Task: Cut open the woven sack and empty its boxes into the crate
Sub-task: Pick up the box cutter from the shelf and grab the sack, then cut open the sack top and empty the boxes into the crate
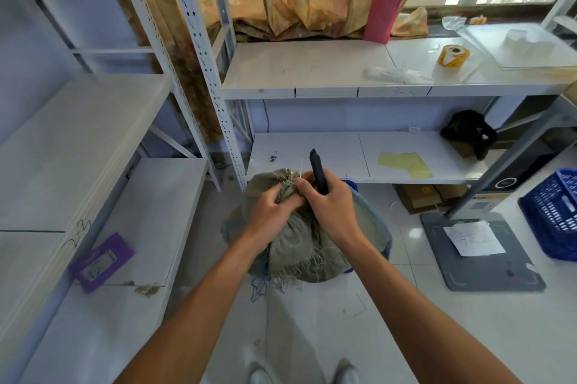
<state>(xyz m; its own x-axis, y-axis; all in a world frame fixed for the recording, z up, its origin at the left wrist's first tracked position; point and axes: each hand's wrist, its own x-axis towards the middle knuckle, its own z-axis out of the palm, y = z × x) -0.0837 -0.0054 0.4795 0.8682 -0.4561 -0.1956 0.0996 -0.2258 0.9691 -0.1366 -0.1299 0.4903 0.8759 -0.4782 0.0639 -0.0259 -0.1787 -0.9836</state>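
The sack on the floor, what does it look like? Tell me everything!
The sack is dull green woven cloth with frayed threads along its lower edge. It stands on the pale floor, its neck bunched and tied shut on top. The left hand pinches the neck; the right hand, gripping a dark cutter, presses beside it.

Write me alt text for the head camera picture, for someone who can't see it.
Seen from above, a person's left hand grips the tied neck of a grey-green woven sack while the right hand holds a dark utility knife against it. The sack stands on a tiled floor before white metal shelving, with a blue plastic crate at the right edge.
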